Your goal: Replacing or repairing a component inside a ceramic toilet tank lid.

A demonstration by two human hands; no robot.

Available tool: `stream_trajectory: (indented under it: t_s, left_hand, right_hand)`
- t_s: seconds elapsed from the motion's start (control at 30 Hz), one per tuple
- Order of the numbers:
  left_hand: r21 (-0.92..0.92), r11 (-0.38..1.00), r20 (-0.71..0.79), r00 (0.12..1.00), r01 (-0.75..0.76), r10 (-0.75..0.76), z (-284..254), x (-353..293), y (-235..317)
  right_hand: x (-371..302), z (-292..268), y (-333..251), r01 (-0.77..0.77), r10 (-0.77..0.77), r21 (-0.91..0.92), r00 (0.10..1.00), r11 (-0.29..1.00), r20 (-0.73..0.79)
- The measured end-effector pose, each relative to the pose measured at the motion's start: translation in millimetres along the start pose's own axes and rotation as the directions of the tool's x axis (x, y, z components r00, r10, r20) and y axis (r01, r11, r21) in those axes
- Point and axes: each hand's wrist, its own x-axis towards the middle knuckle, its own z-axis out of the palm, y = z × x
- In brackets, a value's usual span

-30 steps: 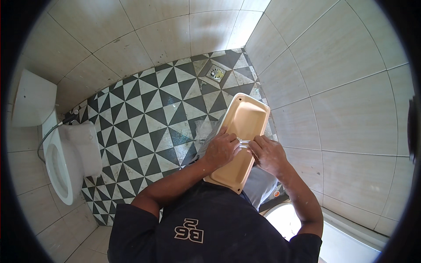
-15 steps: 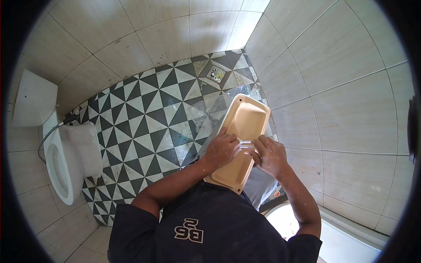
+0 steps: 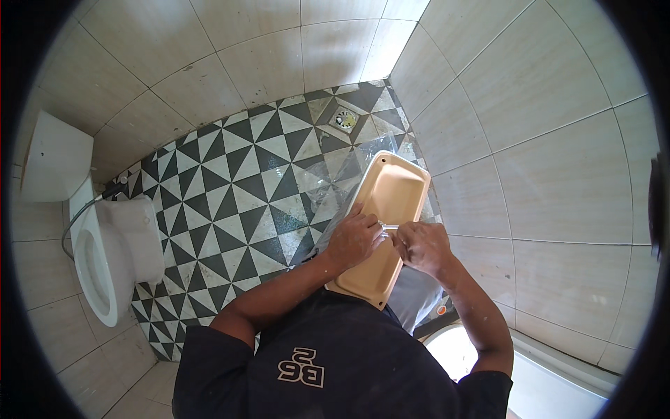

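A long peach-coloured plastic tray (image 3: 392, 183) with raised rims, a pale outer edge and small holes at its ends lies slanted across my lap. Over its middle, my left hand (image 3: 354, 241) is closed on a thin silvery metal piece (image 3: 389, 227) that looks like slim rods. Its far end runs into the curled fingers of my right hand (image 3: 423, 247), which pinch it from the other side. Both hands rest above or against the tray. My fingers hide most of the metal piece, so its full shape cannot be made out.
Clear plastic wrapping (image 3: 328, 183) lies on the patterned tile floor (image 3: 230, 188) beside the tray. A floor drain (image 3: 344, 119) is farther off. A white toilet (image 3: 98, 258) with a hose stands at the left. Tiled wall (image 3: 530, 167) rises close on the right; a small orange-and-white round item (image 3: 442, 309) lies beside my leg.
My right hand has shifted slightly left and turned, its fingers curling tighter around the metal piece and covering more of it. The left hand and tray are almost unmoved.
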Motion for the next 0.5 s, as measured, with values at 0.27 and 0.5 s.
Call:
stream_trajectory:
  t_s: [0.27,0.5]
  left_hand:
    - [0.015,1.000,0.011,1.000,0.004,-0.004,0,-1,-2]
    - [0.011,1.000,0.000,1.000,0.002,-0.002,0,2,-1]
  right_hand:
    - [-4,-19,-8,-0.060,0.066,0.062,0.994,0.996,-0.086]
    - [-3,-11,0,0.117,-0.116,0.022,0.991,0.993,-0.063]
